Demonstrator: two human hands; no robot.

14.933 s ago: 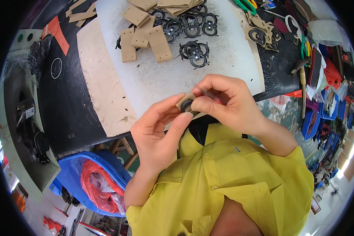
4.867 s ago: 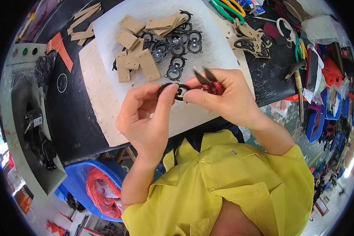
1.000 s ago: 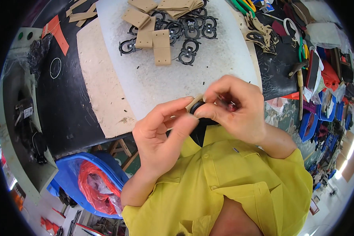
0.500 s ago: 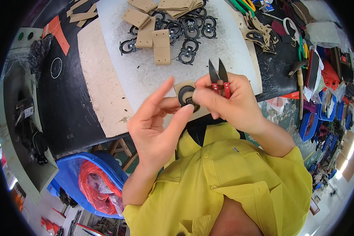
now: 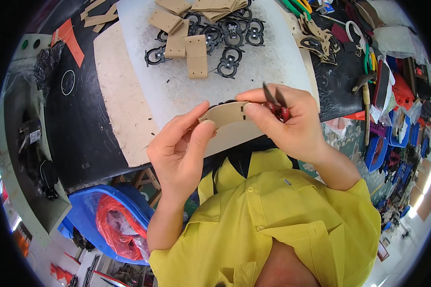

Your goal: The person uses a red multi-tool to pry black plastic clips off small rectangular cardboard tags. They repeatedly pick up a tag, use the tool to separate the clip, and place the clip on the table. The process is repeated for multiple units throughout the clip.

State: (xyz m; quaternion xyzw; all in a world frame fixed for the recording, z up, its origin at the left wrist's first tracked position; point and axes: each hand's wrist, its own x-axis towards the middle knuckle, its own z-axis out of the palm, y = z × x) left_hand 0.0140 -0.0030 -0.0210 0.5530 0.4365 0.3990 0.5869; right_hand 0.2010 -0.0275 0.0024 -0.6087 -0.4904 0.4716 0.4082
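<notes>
Between my two hands a tan strip (image 5: pixel 226 114) is bent into a curve, its plain side toward me and dark slots near its right end. A little of a black ring-shaped part (image 5: pixel 224 102) shows behind its far edge; the rest is hidden. My left hand (image 5: pixel 179 143) pinches the strip's left end between thumb and fingers. With thumb and forefinger my right hand (image 5: pixel 287 119) grips the right end. Small thread snips (image 5: pixel 277 103) with red grips and dark blades are also tucked in my right hand, blades pointing away from me.
Black double-ring buckles (image 5: pixel 229 62) and folded tan pieces (image 5: pixel 197 57) lie on the white sheet (image 5: pixel 143 91) ahead. More tan straps with black parts (image 5: pixel 318 40) are at the right. A hammer (image 5: pixel 365 91) lies further right. Below the table's left side stands a blue bin (image 5: pixel 86 210) holding red plastic.
The tan strip has been turned over, so its plain side faces me and the black ring is mostly hidden. My right hand now grips its end, and the snips have tilted.
</notes>
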